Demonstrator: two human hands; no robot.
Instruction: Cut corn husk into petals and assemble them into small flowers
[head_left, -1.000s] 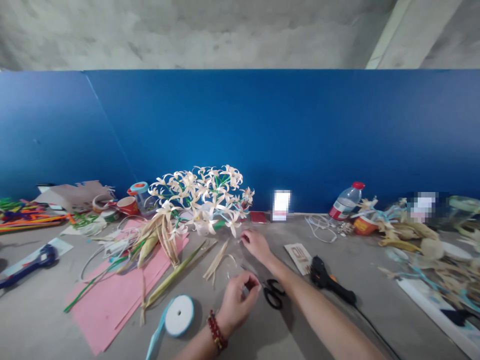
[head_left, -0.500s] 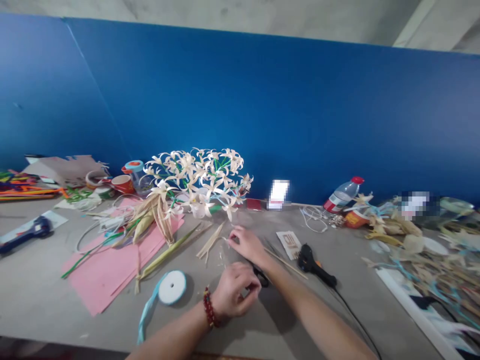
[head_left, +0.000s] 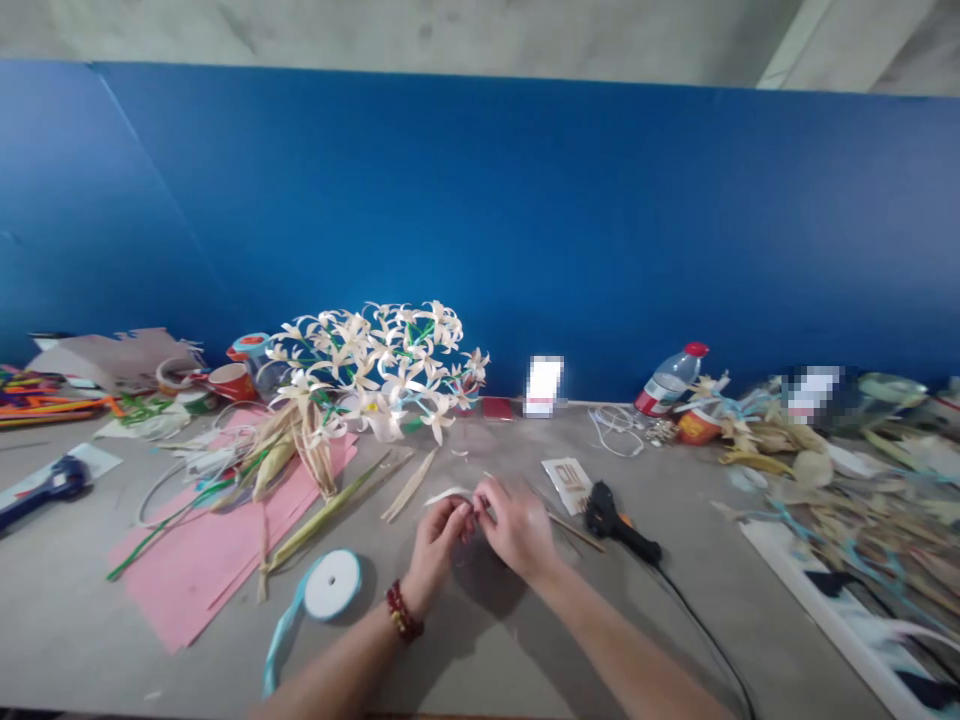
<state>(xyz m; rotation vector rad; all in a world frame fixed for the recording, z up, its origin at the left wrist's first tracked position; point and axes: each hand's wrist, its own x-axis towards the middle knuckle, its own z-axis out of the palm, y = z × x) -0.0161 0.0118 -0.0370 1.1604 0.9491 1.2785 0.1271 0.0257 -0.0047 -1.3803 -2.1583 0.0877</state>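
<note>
Passage between black cord [head_left: 705, 622] and white strip [head_left: 810, 608], pale flowers [head_left: 402, 380] in the way back left

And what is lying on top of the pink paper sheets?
Dried husks, a green stem and white cable lie across the pink sheets; the paper directly beneath them is hidden.

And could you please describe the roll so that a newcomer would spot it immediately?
On the grey table, find the pink paper. The roll lies between it and the left hand. Its round white face and trailing blue ribbon set it apart from the long yellowish stalk nearby.
</note>
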